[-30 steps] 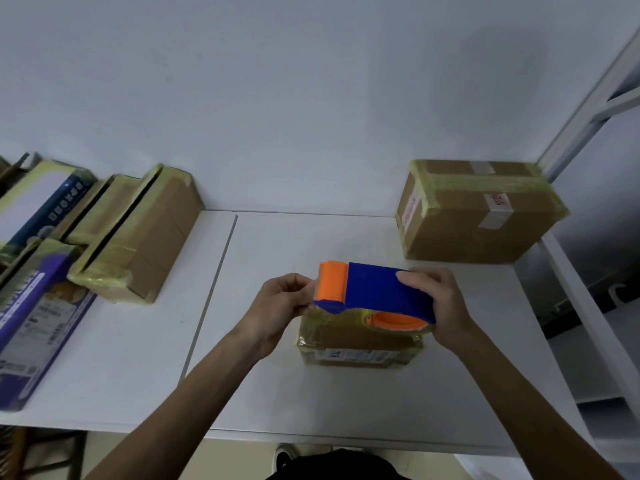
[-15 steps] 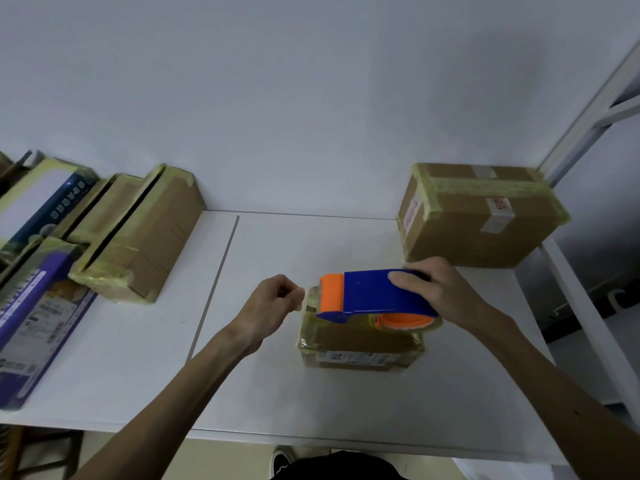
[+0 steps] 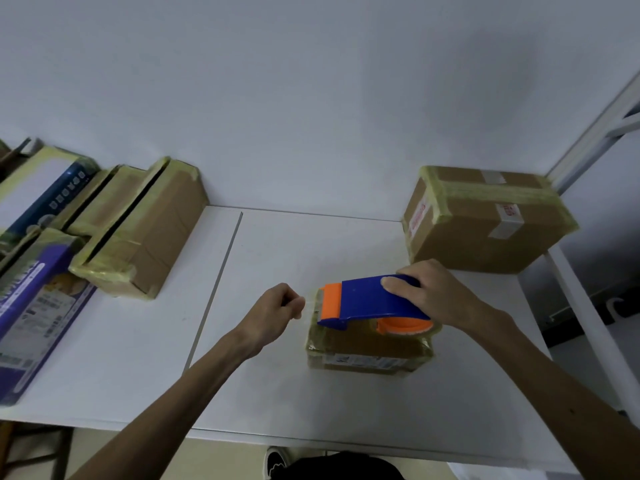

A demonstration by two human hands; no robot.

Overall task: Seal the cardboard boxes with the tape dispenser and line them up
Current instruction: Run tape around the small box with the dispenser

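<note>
One small box [image 3: 367, 344], wrapped in yellowish tape, sits under the single blue-and-orange tape dispenser [image 3: 363, 299]. The right hand [image 3: 433, 292] grips the dispenser from above. The left hand [image 3: 273, 310] hovers just left of the small box, fingers curled; whether it pinches tape I cannot tell. Behind and right of the small box stands one large taped box [image 3: 485, 233], apart from it. Far left of it lie at least four more: two brown boxes [image 3: 145, 233] and two printed cartons [image 3: 31, 306]. White table [image 3: 277, 251] shows between them and the small box, and the table's front edge runs just beyond the box on the near side.
</note>
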